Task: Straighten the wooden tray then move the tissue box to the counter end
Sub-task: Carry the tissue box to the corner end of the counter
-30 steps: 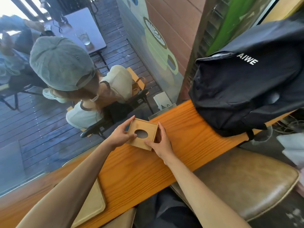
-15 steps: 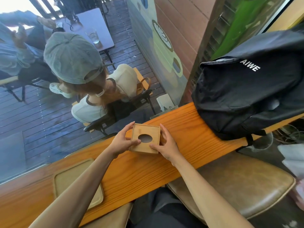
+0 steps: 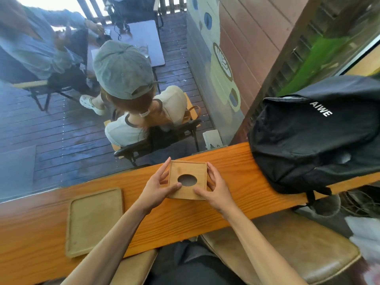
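Observation:
A square wooden tissue box (image 3: 192,170) with an oval hole in its lid sits on the orange wooden counter (image 3: 232,163) in the middle of the view. My left hand (image 3: 157,190) grips its left side, thumb resting on the lid. My right hand (image 3: 216,189) holds its right side the same way. A flat wooden tray (image 3: 93,220) lies on the counter to the left, its long sides roughly square to the counter edge. My left forearm passes just right of the tray.
A black backpack (image 3: 312,136) fills the counter's right end. Padded stools (image 3: 287,243) stand under the near edge. A window runs along the counter's far side; beyond it a person in a grey cap (image 3: 123,68) sits on a deck.
The view has swung left, so the tray now shows in full. Both hands have stayed on the tissue box, which sits squarer to the counter than before.

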